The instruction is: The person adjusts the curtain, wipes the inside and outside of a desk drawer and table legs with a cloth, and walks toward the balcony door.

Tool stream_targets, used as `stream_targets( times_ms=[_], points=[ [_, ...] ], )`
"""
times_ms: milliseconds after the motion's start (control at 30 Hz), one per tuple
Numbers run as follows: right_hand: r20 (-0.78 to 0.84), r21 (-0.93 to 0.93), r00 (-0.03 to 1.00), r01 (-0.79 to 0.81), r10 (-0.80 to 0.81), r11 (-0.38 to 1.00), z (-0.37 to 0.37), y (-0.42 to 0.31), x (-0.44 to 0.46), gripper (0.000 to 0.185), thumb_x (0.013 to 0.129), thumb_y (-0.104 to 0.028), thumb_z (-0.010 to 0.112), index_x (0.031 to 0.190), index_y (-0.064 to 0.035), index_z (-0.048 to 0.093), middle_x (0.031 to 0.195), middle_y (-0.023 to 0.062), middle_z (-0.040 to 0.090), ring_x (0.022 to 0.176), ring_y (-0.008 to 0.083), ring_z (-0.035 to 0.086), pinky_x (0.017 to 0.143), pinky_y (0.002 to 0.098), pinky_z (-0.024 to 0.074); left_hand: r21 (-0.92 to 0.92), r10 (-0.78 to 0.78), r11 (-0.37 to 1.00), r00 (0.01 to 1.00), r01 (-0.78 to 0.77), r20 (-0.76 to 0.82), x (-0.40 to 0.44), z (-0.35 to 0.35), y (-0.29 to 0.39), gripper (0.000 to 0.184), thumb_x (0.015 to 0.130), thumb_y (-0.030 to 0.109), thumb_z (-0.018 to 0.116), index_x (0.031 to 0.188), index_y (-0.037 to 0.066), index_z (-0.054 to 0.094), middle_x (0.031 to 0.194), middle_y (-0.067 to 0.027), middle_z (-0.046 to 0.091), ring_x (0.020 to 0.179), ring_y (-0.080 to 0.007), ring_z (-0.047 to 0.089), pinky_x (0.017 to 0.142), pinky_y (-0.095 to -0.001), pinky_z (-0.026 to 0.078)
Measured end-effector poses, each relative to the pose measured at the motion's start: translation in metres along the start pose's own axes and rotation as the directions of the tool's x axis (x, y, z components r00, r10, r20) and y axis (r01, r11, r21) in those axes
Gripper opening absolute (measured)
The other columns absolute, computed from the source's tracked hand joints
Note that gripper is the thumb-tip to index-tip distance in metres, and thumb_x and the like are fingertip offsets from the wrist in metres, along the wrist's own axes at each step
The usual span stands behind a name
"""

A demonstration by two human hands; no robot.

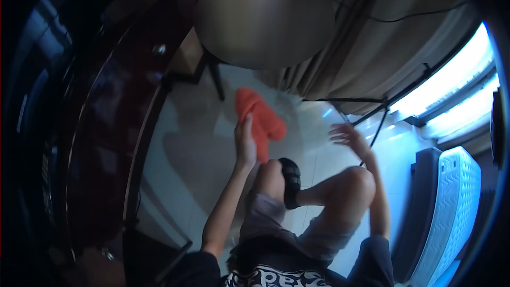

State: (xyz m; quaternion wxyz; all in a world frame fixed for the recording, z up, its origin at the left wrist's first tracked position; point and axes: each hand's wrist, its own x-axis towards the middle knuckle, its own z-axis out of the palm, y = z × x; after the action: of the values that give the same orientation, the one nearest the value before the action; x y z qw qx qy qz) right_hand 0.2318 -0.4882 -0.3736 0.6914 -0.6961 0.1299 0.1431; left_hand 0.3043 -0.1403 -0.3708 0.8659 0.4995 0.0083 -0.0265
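A bright orange-red cloth (258,119), bunched and folded over itself, is held up in front of my knees. My left hand (245,143) grips its left side, with the thumb laid along the fabric. The cloth's lower end hangs down by my bent left knee. Well to the right, my right hand (344,135) is raised beyond the other knee, its fingers apart and a little blurred, touching nothing. A dark shoe (289,183) shows on the floor between my knees.
A round grey surface (265,18) stands ahead at the top. Dark red glossy furniture (114,111) with knobs runs along the left. Beige curtains (393,32) hang behind a thin black metal frame (380,107). At the right a white mattress (451,218) stands on edge beside a bright window (462,87).
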Motion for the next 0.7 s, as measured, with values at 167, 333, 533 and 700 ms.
stream_targets(
  times_ms=[167,333,533,700],
  points=[
    [0.014,-0.177,0.994,0.11,-0.109,0.978,0.006,-0.084,-0.017,0.054,0.103,-0.046,0.036,0.127,-0.0019,0.056,0.113,0.0108,0.065,0.1,0.0202,0.062,0.094,0.0341,0.0471,0.054,-0.032,0.998,0.999,0.032,-0.01,0.003,0.014,-0.024,0.052,0.102,0.042,0.043,0.126,-0.002,0.053,0.123,-0.0069,0.057,0.113,-0.0148,0.052,0.102,-0.0294,0.038],
    [0.183,-0.241,0.964,0.236,-0.195,0.941,0.036,-0.081,-0.002,0.041,0.105,-0.034,0.042,0.124,-0.0001,0.056,0.109,0.0082,0.065,0.099,0.0177,0.06,0.093,0.0323,0.0461,0.099,-0.044,0.994,0.999,0.046,-0.027,-0.004,0.028,-0.067,0.053,0.102,0.043,0.042,0.127,-0.003,0.051,0.122,-0.007,0.056,0.114,-0.0144,0.051,0.102,-0.0286,0.037],
    [0.386,-0.24,0.886,0.366,-0.257,0.899,0.06,-0.039,0.07,0.04,0.105,-0.032,0.043,0.123,0.0002,0.057,0.102,0.0092,0.066,0.093,0.0175,0.06,0.087,0.0311,0.0471,0.141,-0.051,0.988,0.991,0.069,-0.126,-0.024,-0.001,-0.102,0.053,0.103,0.041,0.041,0.131,-0.003,0.048,0.127,-0.0086,0.055,0.117,-0.0162,0.052,0.104,-0.0308,0.037],
    [0.569,-0.221,0.785,0.433,-0.245,0.874,0.105,-0.019,0.131,0.034,0.104,-0.028,0.044,0.121,-0.0022,0.058,0.104,0.0102,0.066,0.099,0.0193,0.061,0.088,0.0329,0.0476,0.248,0.03,0.968,0.958,0.044,-0.286,-0.049,-0.039,-0.081,0.053,0.103,0.041,0.043,0.131,-0.003,0.049,0.125,-0.0083,0.057,0.115,-0.0161,0.053,0.102,-0.0312,0.039]
  ],
)
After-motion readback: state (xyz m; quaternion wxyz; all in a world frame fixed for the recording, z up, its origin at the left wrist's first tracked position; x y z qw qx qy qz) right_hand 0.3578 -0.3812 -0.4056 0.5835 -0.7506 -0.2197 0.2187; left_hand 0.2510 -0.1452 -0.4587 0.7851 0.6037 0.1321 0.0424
